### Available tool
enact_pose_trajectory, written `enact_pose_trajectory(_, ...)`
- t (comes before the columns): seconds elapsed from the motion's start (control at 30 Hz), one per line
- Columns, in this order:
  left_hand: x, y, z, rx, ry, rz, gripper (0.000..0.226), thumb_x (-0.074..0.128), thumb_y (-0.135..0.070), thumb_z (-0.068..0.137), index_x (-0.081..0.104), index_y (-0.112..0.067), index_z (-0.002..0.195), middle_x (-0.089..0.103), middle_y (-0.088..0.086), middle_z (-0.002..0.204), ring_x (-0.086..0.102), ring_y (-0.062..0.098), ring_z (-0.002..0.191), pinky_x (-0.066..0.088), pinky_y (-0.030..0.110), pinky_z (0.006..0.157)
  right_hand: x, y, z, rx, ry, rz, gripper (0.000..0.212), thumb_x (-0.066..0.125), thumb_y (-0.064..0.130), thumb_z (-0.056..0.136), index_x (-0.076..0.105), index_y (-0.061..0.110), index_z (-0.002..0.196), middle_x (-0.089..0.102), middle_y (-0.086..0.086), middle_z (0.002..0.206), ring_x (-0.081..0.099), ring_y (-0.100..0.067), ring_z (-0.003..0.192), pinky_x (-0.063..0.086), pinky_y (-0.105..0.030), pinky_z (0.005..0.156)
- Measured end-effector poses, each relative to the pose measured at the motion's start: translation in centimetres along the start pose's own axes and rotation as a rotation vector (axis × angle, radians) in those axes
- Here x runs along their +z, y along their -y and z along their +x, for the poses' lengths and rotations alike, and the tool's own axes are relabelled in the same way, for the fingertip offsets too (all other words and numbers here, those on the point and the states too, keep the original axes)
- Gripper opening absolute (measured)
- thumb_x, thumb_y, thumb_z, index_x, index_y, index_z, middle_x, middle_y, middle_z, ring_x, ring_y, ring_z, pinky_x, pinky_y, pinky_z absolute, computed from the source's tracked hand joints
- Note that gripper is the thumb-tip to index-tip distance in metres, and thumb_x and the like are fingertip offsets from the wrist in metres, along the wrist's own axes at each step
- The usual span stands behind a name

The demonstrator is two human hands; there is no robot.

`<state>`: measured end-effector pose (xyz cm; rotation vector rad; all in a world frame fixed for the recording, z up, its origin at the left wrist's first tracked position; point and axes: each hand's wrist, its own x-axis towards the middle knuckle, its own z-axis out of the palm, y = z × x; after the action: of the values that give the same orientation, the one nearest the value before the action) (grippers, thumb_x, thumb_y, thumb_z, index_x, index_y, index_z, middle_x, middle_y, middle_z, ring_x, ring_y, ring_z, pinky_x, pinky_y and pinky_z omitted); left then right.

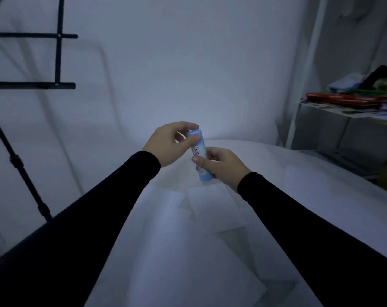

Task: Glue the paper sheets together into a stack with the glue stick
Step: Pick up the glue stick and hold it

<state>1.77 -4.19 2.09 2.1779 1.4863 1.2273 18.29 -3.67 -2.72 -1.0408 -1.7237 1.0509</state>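
A light blue glue stick (200, 151) with a white printed label is held upright, slightly tilted, above the table. My right hand (221, 166) grips its lower body. My left hand (171, 144) pinches the cap end at the top between thumb and fingers. Both arms wear black sleeves. Below the hands, several white paper sheets (210, 207) lie overlapping at different angles on the white table (321, 191). The light is dim, so the sheet edges are faint.
A black stand (59, 52) with crossbars rises at the left, one leg slanting down to the floor. At the right a white shelf unit (347, 111) holds red packets, cloths and papers. A white backdrop hangs behind the table.
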Motion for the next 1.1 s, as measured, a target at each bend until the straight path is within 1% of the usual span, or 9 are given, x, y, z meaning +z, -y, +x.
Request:
enact_pose_trajectory(0.07, 0.0, -1.5, -1.3, -0.029, 0.0, -0.058, 0.026, 0.065, -0.034, 0.088, 0.065, -0.029, 0.113, 0.065, -0.01, 0.1, 0.057, -0.003, 0.073, 0.039, 0.0, 0.065, -0.4, 0.6, -1.9, -0.011, -0.02, 0.011, 0.007, 0.068, 0.034, 0.084, 0.068, 0.027, 0.087, 0.068, -0.003, 0.09, 0.068, -0.025, 0.094, 0.051, -0.034, 0.077)
enact_pose_trajectory(0.17, 0.4, -3.7, -3.3, -0.052, 0.006, -0.174, 0.025, 0.064, -0.031, 0.089, 0.066, -0.024, 0.113, 0.065, -0.011, 0.09, 0.057, 0.0, 0.068, 0.042, 0.012, 0.066, -1.1, 1.5, -4.6, -0.026, -0.047, 0.014, 0.008, 0.069, 0.035, 0.083, 0.069, 0.028, 0.085, 0.069, -0.008, 0.092, 0.068, -0.028, 0.094, 0.052, -0.037, 0.08)
enact_pose_trajectory(0.27, 0.8, -5.7, -5.0, -0.083, -0.007, -0.35, 0.022, 0.063, -0.024, 0.091, 0.066, -0.016, 0.112, 0.062, -0.008, 0.077, 0.053, -0.005, 0.053, 0.04, 0.008, 0.059, -1.5, 2.5, -6.9, -0.03, -0.043, 0.046, 0.007, 0.068, 0.033, 0.084, 0.07, 0.028, 0.089, 0.069, -0.007, 0.093, 0.069, -0.025, 0.092, 0.051, -0.033, 0.079)
enact_pose_trajectory(0.43, 1.4, -6.8, -7.2, -0.141, -0.002, -0.542, 0.027, 0.065, -0.019, 0.089, 0.066, -0.008, 0.114, 0.067, 0.001, 0.083, 0.055, 0.005, 0.062, 0.042, 0.02, 0.054, -1.4, 2.9, -9.7, -0.022, -0.022, 0.134, 0.007, 0.067, 0.027, 0.085, 0.07, 0.024, 0.091, 0.069, -0.006, 0.09, 0.067, -0.02, 0.084, 0.052, -0.042, 0.088)
enact_pose_trajectory(0.6, 1.5, -7.2, -8.4, -0.151, 0.035, -0.639, 0.028, 0.064, -0.014, 0.089, 0.064, -0.005, 0.116, 0.07, 0.022, 0.101, 0.051, 0.009, 0.065, 0.039, 0.02, 0.053, -1.0, 2.8, -11.3, -0.043, -0.025, 0.181, 0.005, 0.066, 0.024, 0.086, 0.069, 0.024, 0.09, 0.067, -0.002, 0.084, 0.066, -0.017, 0.079, 0.053, -0.04, 0.086)
enact_pose_trajectory(0.67, 1.5, -7.2, -8.5, -0.14, 0.042, -0.656, 0.028, 0.064, -0.014, 0.089, 0.064, -0.006, 0.116, 0.068, 0.024, 0.106, 0.051, 0.01, 0.065, 0.039, 0.02, 0.053, -1.1, 2.8, -11.5, -0.057, -0.037, 0.171, 0.006, 0.065, 0.025, 0.086, 0.069, 0.024, 0.091, 0.068, -0.002, 0.085, 0.067, -0.017, 0.079, 0.053, -0.038, 0.085)
enact_pose_trajectory(0.8, 1.8, -7.2, -8.6, -0.123, 0.067, -0.691, 0.025, 0.062, -0.013, 0.09, 0.064, -0.012, 0.114, 0.067, 0.022, 0.102, 0.051, 0.008, 0.063, 0.04, 0.019, 0.053, -1.3, 2.7, -11.9, -0.067, -0.022, 0.199, 0.009, 0.063, 0.027, 0.087, 0.068, 0.025, 0.094, 0.067, -0.004, 0.088, 0.066, -0.017, 0.078, 0.053, -0.033, 0.081)
enact_pose_trajectory(0.9, 2.2, -6.9, -8.6, -0.137, 0.1, -0.712, 0.026, 0.06, -0.016, 0.092, 0.063, -0.014, 0.117, 0.066, 0.023, 0.111, 0.051, 0.008, 0.065, 0.041, 0.019, 0.054, -1.7, 2.3, -12.0, -0.073, -0.024, 0.186, 0.01, 0.063, 0.028, 0.086, 0.069, 0.025, 0.094, 0.067, -0.004, 0.089, 0.066, -0.017, 0.078, 0.054, -0.035, 0.083)
enact_pose_trajectory(1.1, 3.7, -7.2, -9.1, -0.168, 0.203, -0.779, 0.023, 0.051, -0.016, 0.096, 0.061, -0.015, 0.118, 0.071, -0.002, 0.112, 0.053, 0.012, 0.077, 0.038, 0.016, 0.054, -1.2, 0.8, -13.2, -0.054, -0.063, 0.27, 0.021, 0.061, 0.033, 0.08, 0.067, 0.02, 0.096, 0.066, -0.007, 0.091, 0.064, -0.014, 0.076, 0.054, -0.025, 0.077)
